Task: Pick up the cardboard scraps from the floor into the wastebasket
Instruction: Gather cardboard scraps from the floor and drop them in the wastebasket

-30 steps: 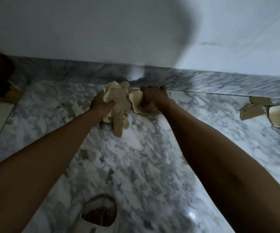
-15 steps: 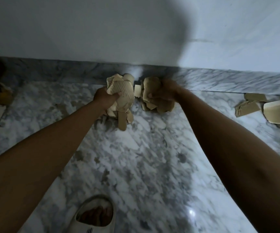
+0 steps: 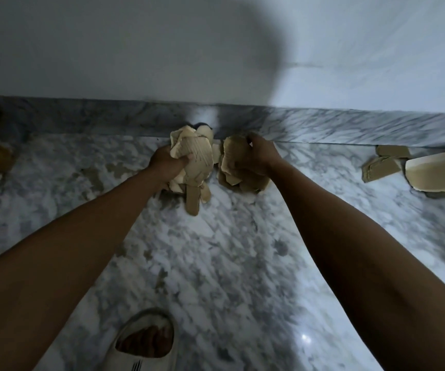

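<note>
With both arms stretched toward the wall, your left hand [image 3: 166, 163] grips one scrap wad [image 3: 196, 159] and your right hand [image 3: 256, 156] clutches another wad [image 3: 238, 170], side by side. More scraps [image 3: 413, 170] lie on the floor [image 3: 216, 250], well right of the right hand.

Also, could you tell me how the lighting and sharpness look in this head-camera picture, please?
Head view: dim overall; a large shadow darkens the wall, brighter to the right; a small glare spot on the marble floor; wide-angle bending curves the skirting; the loose scraps at the right edge are soft.
</note>
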